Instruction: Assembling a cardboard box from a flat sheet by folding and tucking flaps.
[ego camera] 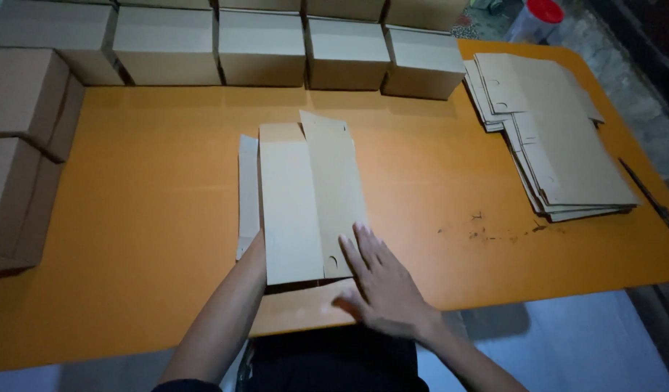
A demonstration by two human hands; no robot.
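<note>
Right hand is lying flat, fingers spread wide, pressing the near edge of the blank, which is sitting mid-table with one panel already folding over; left hand is tucked under the blank's near-left corner, only the forearm showing, so I can't tell whether it's gripping anything. Looks like the fold-up step on one box is just starting: next move is probably calling for the hidden hand to lift a side panel while the right keeps the base pinned. Finished boxes are lining the far edge, flat stack sitting far right.
</note>
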